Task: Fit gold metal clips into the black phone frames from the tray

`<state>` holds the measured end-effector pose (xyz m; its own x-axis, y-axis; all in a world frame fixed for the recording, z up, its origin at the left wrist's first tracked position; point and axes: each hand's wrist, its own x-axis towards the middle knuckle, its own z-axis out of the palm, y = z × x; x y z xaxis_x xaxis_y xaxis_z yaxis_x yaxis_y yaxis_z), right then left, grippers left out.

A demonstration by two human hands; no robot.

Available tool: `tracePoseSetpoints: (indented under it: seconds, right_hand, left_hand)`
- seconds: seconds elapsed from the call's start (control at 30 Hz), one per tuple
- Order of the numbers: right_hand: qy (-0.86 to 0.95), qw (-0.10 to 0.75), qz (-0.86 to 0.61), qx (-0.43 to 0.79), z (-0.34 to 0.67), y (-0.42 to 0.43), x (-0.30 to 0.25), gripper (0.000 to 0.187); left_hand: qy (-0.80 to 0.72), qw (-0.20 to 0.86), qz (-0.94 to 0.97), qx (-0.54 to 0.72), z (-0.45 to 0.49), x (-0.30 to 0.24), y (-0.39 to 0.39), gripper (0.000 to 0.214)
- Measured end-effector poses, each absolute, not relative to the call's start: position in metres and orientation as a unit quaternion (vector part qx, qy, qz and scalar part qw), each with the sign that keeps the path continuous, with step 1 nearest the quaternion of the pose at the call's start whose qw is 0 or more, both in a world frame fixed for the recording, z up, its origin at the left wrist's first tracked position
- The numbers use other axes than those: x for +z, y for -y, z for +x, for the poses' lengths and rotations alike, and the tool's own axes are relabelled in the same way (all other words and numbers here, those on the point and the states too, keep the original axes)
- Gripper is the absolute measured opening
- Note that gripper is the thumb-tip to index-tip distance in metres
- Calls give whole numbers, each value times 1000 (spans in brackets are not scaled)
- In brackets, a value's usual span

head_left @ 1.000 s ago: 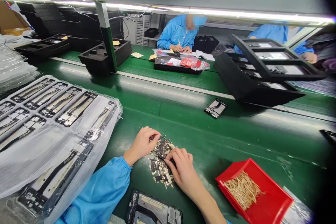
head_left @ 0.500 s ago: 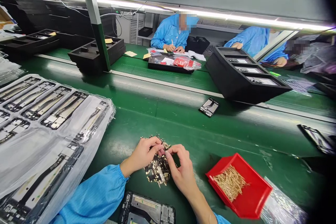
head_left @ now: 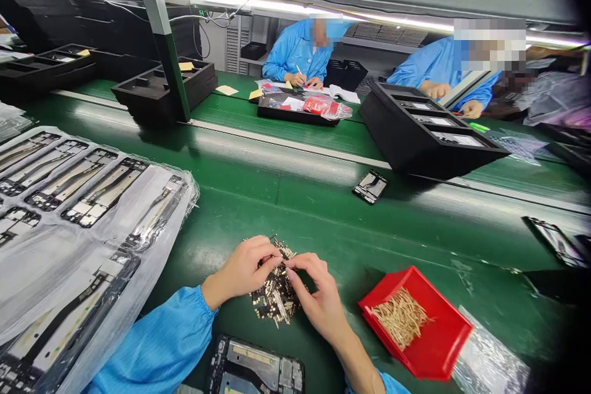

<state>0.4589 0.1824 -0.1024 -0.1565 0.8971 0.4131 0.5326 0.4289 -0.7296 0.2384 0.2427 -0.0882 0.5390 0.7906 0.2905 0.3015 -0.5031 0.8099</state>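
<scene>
A heap of small gold-and-black parts (head_left: 276, 297) lies on the green mat near the front edge. My left hand (head_left: 242, 269) and my right hand (head_left: 318, 295) hover just above the heap, fingertips meeting in a pinch over it. Both hands pinch small pieces from the heap, too tiny to name. A phone frame (head_left: 256, 372) lies flat just below my wrists. To the right stands a red bin (head_left: 443, 345) holding thin gold strips (head_left: 401, 319).
A plastic-wrapped tray of long phone parts (head_left: 83, 209) fills the left. A single phone frame (head_left: 370, 186) lies on the belt. Black foam trays (head_left: 425, 129) sit behind it. Two people in blue coats (head_left: 298, 52) work across the line.
My hands have lifted from the heap and drawn together in a pinch. The camera has swung slightly, shifting the scene left and down.
</scene>
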Motion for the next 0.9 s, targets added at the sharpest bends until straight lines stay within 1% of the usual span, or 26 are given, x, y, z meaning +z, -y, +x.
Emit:
tracePoseSetpoints:
  seconds: [0.07, 0.13, 0.2, 0.27, 0.37, 0.53, 0.67, 0.77, 0.8, 0.87, 0.9]
  right_hand:
    - [722, 429, -494, 223, 458, -182, -101, 9]
    - [709, 437, -501, 236, 457, -182, -100, 12]
    - [683, 447, -507, 275, 457, -182, -100, 18]
    - [650, 458, -508, 330, 456, -182, -101, 24]
    - [620, 469, -505, 375, 457, -183, -102, 27]
    - [609, 477, -507, 380, 456, -184, -104, 29]
    - [606, 491, -504, 372, 452, -181, -106, 33]
    - [614, 502, -498, 350, 447, -180, -107, 30]
    - [620, 504, -497, 339, 446, -181, -107, 28]
    - [634, 501, -500, 310, 444, -182, -104, 23]
    - [642, 498, -505, 291, 444, -182, -101, 20]
  left_hand:
    - [-339, 361, 801, 337, 239, -90, -243, 27]
    - [-336, 362, 801, 339, 239, -90, -242, 25]
    - [-334, 366, 799, 341, 238, -89, -242, 22]
    - [-334, 369, 796, 344, 238, -87, -242, 24]
    - [-332, 374, 793, 348, 237, -86, -241, 26]
    - [-324, 387, 785, 360, 240, -89, -240, 30]
    - [-275, 414, 789, 361, 245, -92, -236, 41]
    - [-247, 450, 778, 363, 250, -92, -232, 50]
    - [-254, 462, 764, 371, 252, -91, -231, 47]
    - [-295, 481, 721, 401, 254, -90, -228, 36]
    - [-323, 489, 694, 419, 254, -89, -228, 35]
